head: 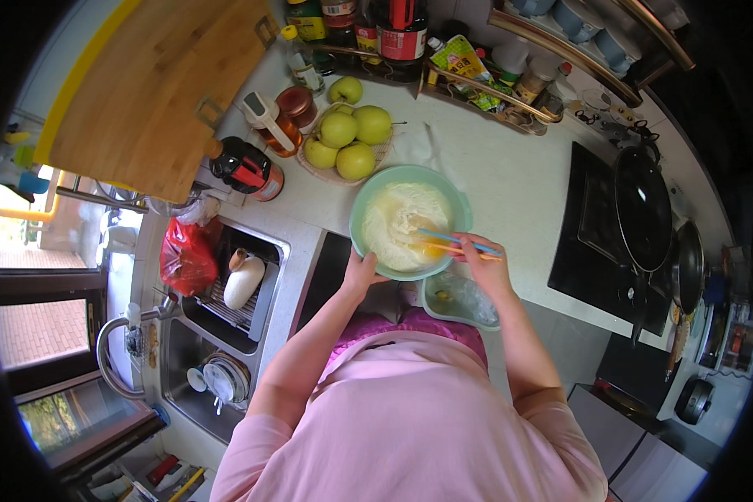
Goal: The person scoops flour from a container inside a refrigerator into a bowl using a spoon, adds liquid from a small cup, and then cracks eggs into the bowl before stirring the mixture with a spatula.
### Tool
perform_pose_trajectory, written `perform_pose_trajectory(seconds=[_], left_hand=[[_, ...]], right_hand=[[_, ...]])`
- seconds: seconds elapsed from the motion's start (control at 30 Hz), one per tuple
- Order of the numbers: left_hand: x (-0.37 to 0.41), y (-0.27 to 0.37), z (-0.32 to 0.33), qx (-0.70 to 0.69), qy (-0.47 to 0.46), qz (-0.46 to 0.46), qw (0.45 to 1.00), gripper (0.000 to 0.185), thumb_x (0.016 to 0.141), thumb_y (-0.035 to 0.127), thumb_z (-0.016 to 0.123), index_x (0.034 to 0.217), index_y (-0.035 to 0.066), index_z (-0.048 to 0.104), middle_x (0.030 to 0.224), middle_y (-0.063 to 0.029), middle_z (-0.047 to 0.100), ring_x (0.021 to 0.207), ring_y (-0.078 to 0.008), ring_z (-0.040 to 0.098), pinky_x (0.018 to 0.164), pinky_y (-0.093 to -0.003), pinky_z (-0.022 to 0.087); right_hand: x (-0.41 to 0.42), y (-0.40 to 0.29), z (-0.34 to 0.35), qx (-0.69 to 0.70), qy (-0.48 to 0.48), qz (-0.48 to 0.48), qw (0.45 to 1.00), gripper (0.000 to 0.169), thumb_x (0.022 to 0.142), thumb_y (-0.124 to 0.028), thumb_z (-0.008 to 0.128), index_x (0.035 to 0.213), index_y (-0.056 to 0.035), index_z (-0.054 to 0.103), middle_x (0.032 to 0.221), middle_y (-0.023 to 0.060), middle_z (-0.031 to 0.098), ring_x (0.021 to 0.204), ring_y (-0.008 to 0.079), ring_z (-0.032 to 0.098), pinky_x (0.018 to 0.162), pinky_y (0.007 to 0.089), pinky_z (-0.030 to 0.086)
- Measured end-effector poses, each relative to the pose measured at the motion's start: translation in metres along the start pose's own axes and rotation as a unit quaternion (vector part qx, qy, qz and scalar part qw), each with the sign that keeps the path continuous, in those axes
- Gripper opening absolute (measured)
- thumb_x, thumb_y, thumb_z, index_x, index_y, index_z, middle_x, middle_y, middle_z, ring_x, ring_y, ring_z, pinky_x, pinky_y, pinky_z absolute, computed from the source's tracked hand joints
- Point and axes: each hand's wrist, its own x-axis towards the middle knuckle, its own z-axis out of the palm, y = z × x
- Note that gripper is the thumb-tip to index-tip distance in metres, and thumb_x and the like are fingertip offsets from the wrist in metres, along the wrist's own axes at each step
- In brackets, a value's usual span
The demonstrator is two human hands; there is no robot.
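A light green plastic bowl (359, 235) sits at the front edge of the counter. Inside it lies white flour (386, 232) with yellow liquid, apparently egg, pooled at the right side. My left hand (362, 271) grips the bowl's rim at the lower left, thumb on top. In my right hand (484, 257) are two chopsticks, a blue one (438, 234) and an orange one (442, 247). Their tips reach down into the flour and liquid. Below the bowl hangs a green bin (428, 305) lined with a clear plastic bag.
Green apples (354, 160) fill a basket behind the bowl, beside a jug of amber liquid (279, 135) and a dark bottle (248, 169). A cooktop (568, 251) with a black wok (643, 207) stands right. The sink (182, 364) at left holds stacked dishes (226, 379).
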Motion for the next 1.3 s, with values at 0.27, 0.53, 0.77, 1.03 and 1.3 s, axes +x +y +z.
perform_pose_trajectory(seconds=[0.27, 0.53, 0.77, 1.03, 1.3], left_hand=[[-0.002, 0.007, 0.005, 0.027, -0.028, 0.007, 0.999, 0.056, 0.093, 0.014, 0.04, 0.142, 0.011, 0.013, 0.126, -0.0233, 0.045, 0.09, -0.0339, 0.066, 0.06, -0.0412, 0.061], [-0.011, 0.009, 0.002, 0.18, 0.05, 0.062, 0.98, 0.06, 0.096, 0.031, 0.048, 0.139, 0.005, 0.015, 0.074, -0.0161, 0.062, 0.047, -0.022, 0.062, 0.041, -0.0312, 0.053], [-0.009, 0.005, 0.003, 0.181, 0.053, 0.081, 0.979, 0.054, 0.096, 0.031, 0.047, 0.136, 0.004, 0.022, 0.069, -0.0139, 0.061, 0.046, -0.0195, 0.061, 0.039, -0.0304, 0.051], [-0.008, 0.004, 0.007, 0.153, 0.061, 0.083, 0.983, 0.051, 0.097, 0.03, 0.046, 0.135, 0.004, 0.023, 0.071, -0.0149, 0.061, 0.047, -0.0195, 0.061, 0.039, -0.0298, 0.051], [-0.011, 0.006, 0.005, 0.159, 0.066, 0.075, 0.982, 0.052, 0.098, 0.029, 0.045, 0.138, 0.005, 0.023, 0.07, -0.0141, 0.061, 0.046, -0.0191, 0.061, 0.04, -0.0296, 0.051]], right_hand=[[0.035, 0.035, 0.016, 0.159, 0.077, -0.06, 0.982, 0.025, 0.095, -0.014, 0.054, 0.109, 0.0036, 0.064, 0.094, 0.0147, 0.068, 0.082, 0.018, 0.068, 0.075, 0.0254, 0.055], [0.029, 0.005, -0.018, 0.04, 0.048, 0.025, 0.998, 0.025, 0.095, -0.016, 0.054, 0.108, 0.0037, 0.064, 0.09, 0.0133, 0.069, 0.082, 0.0174, 0.068, 0.072, 0.0247, 0.056], [0.031, 0.024, 0.028, 0.02, -0.014, -0.023, 0.999, 0.026, 0.095, -0.016, 0.055, 0.107, 0.0041, 0.065, 0.092, 0.0129, 0.069, 0.083, 0.0172, 0.068, 0.073, 0.0246, 0.056], [0.044, 0.015, -0.013, 0.078, 0.036, 0.009, 0.996, 0.025, 0.095, -0.016, 0.055, 0.105, 0.0044, 0.065, 0.09, 0.0148, 0.069, 0.078, 0.0172, 0.069, 0.068, 0.0234, 0.056], [0.026, 0.008, 0.01, 0.024, -0.072, 0.071, 0.995, 0.023, 0.094, -0.016, 0.056, 0.103, 0.003, 0.066, 0.089, 0.0137, 0.07, 0.077, 0.0163, 0.069, 0.068, 0.0242, 0.056]])
